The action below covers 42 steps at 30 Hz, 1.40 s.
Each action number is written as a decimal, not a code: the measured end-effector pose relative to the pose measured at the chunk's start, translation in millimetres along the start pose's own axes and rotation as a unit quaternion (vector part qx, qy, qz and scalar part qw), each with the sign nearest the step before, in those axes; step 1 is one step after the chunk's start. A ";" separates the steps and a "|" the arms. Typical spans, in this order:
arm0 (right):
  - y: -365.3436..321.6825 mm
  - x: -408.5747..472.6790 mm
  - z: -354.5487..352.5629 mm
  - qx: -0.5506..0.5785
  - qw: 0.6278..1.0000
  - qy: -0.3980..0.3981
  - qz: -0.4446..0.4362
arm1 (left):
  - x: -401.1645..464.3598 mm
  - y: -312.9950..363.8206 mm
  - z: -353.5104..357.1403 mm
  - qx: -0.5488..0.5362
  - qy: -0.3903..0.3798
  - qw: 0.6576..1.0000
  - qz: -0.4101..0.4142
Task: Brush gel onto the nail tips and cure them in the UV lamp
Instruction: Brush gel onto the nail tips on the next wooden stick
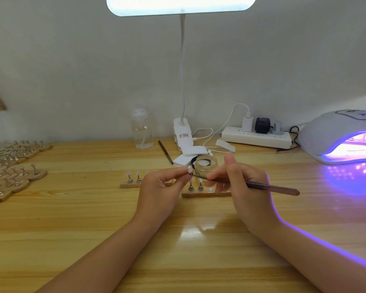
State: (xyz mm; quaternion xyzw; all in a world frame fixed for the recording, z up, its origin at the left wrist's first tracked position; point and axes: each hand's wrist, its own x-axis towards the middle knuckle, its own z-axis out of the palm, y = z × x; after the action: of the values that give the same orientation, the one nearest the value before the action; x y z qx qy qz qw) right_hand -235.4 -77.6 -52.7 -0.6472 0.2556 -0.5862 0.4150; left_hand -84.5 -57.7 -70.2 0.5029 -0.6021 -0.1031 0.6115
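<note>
My left hand [160,187] pinches a small nail tip on its stand [189,169] above the table's middle. My right hand [244,182] grips a thin brown gel brush [271,187], whose bristle end touches that nail tip. Just behind stands an open clear gel jar [205,166]. Below my hands lies a wooden holder [205,193] with two nail tips on metal stands and one bare magnet spot. A second wooden holder [128,184] with nail tips sits to the left, partly hidden by my left hand. The UV lamp [338,136] glows purple at the right.
Many wooden holders with nail stands [12,168] crowd the left edge. A clear bottle [141,127], a clip desk lamp [183,132], a spare brush [165,152], white pads [187,155] and a power strip [257,137] with cables line the back by the wall.
</note>
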 end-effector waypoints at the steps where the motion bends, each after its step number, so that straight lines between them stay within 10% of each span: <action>1: 0.1 -0.2 -0.5 0.005 1.000 0.002 0.004 | 0.0 0.0 0.1 -0.003 0.001 1.000 -0.002; 42: 3.0 0.5 -0.3 -0.080 0.995 -0.015 -0.051 | -1.8 5.2 0.4 0.049 -0.020 0.999 0.005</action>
State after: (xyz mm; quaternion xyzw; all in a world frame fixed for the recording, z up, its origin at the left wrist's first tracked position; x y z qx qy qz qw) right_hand -235.2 -79.7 -54.9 -0.6992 0.2620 -0.5743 0.3355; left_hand -87.8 -54.1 -67.6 0.5272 -0.6212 -0.0801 0.5742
